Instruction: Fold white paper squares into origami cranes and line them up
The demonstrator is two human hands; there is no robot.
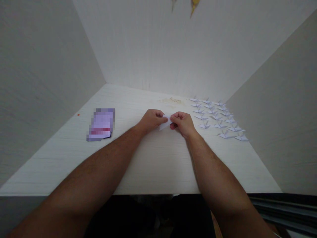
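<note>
Both of my hands meet over the middle of the white table (153,165). My left hand (151,119) and my right hand (182,123) each pinch one side of a small white folded paper (165,123), which is held just above the tabletop. The fingers of both hands are curled closed on it. Most of the paper is hidden by my fingers.
Several small folded white paper cranes (218,117) lie in rows at the back right of the table. A flat purple packet (101,125) lies at the left. Walls close in on the left, back and right. A yellow object (194,6) hangs above.
</note>
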